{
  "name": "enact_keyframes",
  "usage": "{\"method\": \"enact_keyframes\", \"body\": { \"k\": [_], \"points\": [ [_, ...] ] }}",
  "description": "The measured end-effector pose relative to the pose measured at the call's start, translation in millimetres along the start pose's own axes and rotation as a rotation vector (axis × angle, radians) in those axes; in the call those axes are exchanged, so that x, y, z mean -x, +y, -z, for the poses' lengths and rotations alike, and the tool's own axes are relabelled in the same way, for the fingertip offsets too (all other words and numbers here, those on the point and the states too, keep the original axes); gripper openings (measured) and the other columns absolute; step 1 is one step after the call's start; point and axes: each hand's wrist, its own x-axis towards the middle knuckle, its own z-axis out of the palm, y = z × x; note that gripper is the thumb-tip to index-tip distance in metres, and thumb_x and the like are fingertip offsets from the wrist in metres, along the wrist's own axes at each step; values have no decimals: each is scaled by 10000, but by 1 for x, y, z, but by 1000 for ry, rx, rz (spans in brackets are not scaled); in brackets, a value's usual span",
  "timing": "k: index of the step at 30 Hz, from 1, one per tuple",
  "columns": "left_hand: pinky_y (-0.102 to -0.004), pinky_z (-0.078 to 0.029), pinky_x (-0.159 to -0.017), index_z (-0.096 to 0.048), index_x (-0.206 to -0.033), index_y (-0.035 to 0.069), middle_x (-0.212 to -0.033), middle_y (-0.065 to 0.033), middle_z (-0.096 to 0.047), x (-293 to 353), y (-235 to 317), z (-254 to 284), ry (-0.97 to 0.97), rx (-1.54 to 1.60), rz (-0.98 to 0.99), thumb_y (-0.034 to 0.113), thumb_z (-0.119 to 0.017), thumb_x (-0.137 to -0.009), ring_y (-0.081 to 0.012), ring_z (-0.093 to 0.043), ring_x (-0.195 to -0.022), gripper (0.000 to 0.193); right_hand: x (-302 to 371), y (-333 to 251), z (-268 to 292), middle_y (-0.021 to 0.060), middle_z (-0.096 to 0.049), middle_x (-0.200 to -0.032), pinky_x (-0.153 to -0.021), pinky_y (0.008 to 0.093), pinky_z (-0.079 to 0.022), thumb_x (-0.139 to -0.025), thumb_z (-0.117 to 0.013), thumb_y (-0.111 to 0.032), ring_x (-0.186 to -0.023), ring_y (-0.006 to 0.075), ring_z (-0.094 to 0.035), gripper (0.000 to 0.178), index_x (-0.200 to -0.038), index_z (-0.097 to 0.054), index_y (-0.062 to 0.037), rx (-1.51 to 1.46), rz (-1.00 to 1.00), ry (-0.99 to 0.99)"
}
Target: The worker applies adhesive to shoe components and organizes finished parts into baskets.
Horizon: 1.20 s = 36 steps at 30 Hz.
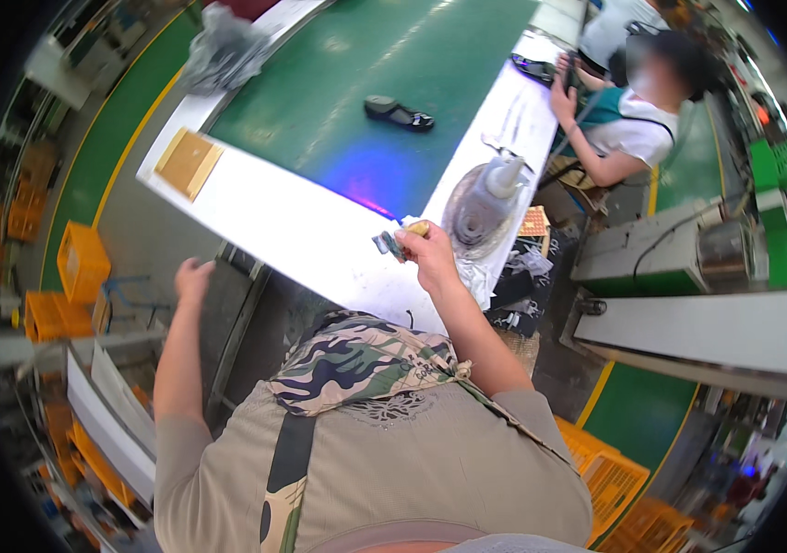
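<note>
My right hand (pixel 432 258) is closed over the white tabletop near its corner. Its fingers grip a small tool with a yellowish handle (pixel 418 228), and a crumpled dark green piece (pixel 384 243) shows beside them. The tool's working end is too small to make out. Away from the table, my left hand (pixel 193 279) hangs at the left with its fingers loosely apart and nothing in it. A dark shoe (pixel 398 113) lies on the green conveyor belt (pixel 319 101) beyond. Right of my right hand, a translucent bottle with a spout (pixel 492 194) stands in a round dish (pixel 463 241).
A flat tan block (pixel 188 163) lies on the white table's left end (pixel 264 217), and a grey plastic bag (pixel 224 51) sits farther back. At the far right a co-worker (pixel 628 120) handles a dark shoe (pixel 533 67). Yellow crates (pixel 82 263) stand on the floor at left.
</note>
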Motion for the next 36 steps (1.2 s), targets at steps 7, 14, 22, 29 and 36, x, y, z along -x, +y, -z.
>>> {"method": "enact_keyframes", "body": {
  "k": [7, 14, 22, 29, 36],
  "points": [
    [-392, -448, -1005, -539, -1278, -42, -1262, -234, -590, -63, 228, -186, -538, 1, -542, 298, -831, -654, -352, -581, -1160, 768, 33, -9, 50, 26, -587, -738, -488, 255, -444, -799, -714, -39, -572, 109, -534, 164, -847, -558, -48, -122, 117, 341],
    [-394, -344, -1109, -467, -1340, 7, -1447, -186, -412, -81, 404, -259, -537, -347, -1043, 221, -813, -632, -330, -364, -1366, 816, 42, 11, 67, 45, -603, -776, -532, 304, -487, -797, -694, -20, -611, 153, -576, 170, -894, -557, -52, -223, 147, 701],
    [-480, -392, -1033, -534, -1158, 38, -1307, -200, -507, -121, 488, -340, -444, -894, -1374, 176, -651, -750, -366, -481, -1238, 446, 24, 31, 43, 47, -626, -787, -539, 309, -494, -811, -690, -30, -631, 157, -596, 145, -910, -586, -48, -323, 125, 848],
    [-397, -561, -828, -682, -1025, 81, -1051, -121, -702, -163, 505, -381, -583, -1023, -1178, 199, -793, -646, -254, -678, -1010, 412, 9, 19, 27, 42, -629, -822, -619, 292, -508, -799, -708, -54, -687, 145, -606, 167, -907, -581, -52, -293, 88, 859],
    [-375, -553, -828, -703, -1000, 20, -1009, -136, -710, -159, 474, -274, -708, -757, -731, 200, -828, -586, -263, -691, -944, 469, -3, -2, 19, 14, -585, -738, -556, 259, -459, -777, -733, -67, -615, 119, -557, 177, -835, -566, -66, -211, 65, 792]
  ]
}}
